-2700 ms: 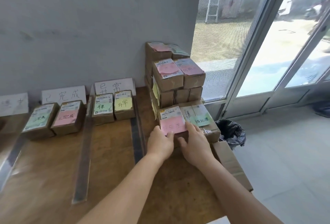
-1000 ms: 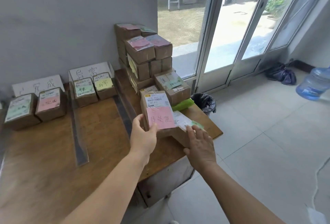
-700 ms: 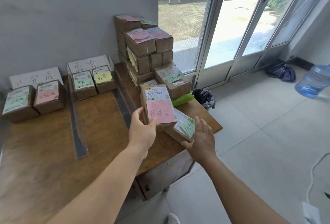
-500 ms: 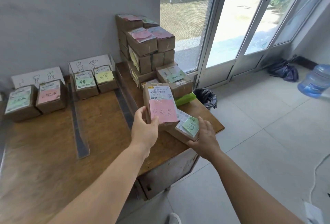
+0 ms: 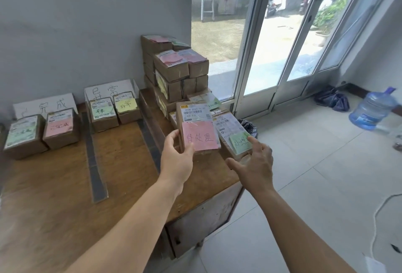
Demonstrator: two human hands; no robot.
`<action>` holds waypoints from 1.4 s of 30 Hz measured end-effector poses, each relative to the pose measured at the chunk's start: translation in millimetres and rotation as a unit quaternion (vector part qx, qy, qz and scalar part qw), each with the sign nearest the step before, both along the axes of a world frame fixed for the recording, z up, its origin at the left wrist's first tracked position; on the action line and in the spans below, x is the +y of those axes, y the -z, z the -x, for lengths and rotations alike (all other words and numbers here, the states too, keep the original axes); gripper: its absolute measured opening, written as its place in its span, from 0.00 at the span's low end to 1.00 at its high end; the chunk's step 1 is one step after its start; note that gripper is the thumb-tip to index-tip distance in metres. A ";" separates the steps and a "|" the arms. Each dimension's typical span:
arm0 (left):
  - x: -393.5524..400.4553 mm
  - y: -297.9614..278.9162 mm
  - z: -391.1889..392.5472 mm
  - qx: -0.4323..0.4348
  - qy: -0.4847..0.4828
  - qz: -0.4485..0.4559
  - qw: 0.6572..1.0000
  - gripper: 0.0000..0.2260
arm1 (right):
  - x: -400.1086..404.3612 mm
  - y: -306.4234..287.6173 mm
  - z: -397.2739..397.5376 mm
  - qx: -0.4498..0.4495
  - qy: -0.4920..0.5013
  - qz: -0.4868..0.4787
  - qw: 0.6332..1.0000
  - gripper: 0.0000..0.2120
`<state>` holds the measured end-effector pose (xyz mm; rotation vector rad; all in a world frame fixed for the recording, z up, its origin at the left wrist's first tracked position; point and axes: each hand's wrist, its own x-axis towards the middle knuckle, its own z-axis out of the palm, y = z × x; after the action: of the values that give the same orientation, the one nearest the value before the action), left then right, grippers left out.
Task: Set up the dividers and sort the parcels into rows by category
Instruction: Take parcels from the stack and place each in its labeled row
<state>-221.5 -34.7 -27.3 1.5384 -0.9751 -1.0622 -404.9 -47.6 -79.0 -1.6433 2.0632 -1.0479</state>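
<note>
Pink-noted parcel gripped by left hand; right hand, fingers spread, touches green-noted parcel.

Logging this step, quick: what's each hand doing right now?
Left hand: gripping the pink-note parcel.
Right hand: open, fingertip touching the green-note parcel.

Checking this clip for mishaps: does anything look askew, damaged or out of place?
Only the brown cardboard parcel with the green note: it lies tilted at the wooden table's right edge, apparently overhanging. No visible damage or spill.
</note>
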 end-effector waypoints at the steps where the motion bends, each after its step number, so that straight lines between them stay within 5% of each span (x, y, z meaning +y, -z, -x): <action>1: 1.0 -1.7 -2.1 0.004 -0.001 0.008 1.000 0.22 | 1.9 -5.7 -2.0 -0.006 0.006 0.006 1.000 0.41; 20: 35.0 -47.0 -117.8 0.028 -0.125 0.084 0.988 0.22 | -13.4 -77.4 -142.2 -0.066 -0.134 0.119 0.982 0.36; 42: 93.1 -46.0 -314.4 0.007 -0.347 0.099 0.933 0.22 | -16.1 -87.8 -384.8 -0.105 -0.349 0.076 0.928 0.34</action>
<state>92.9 58.4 18.7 1.5255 -0.4376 -0.4537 -20.1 -63.7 8.8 -2.0044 1.1245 -1.0647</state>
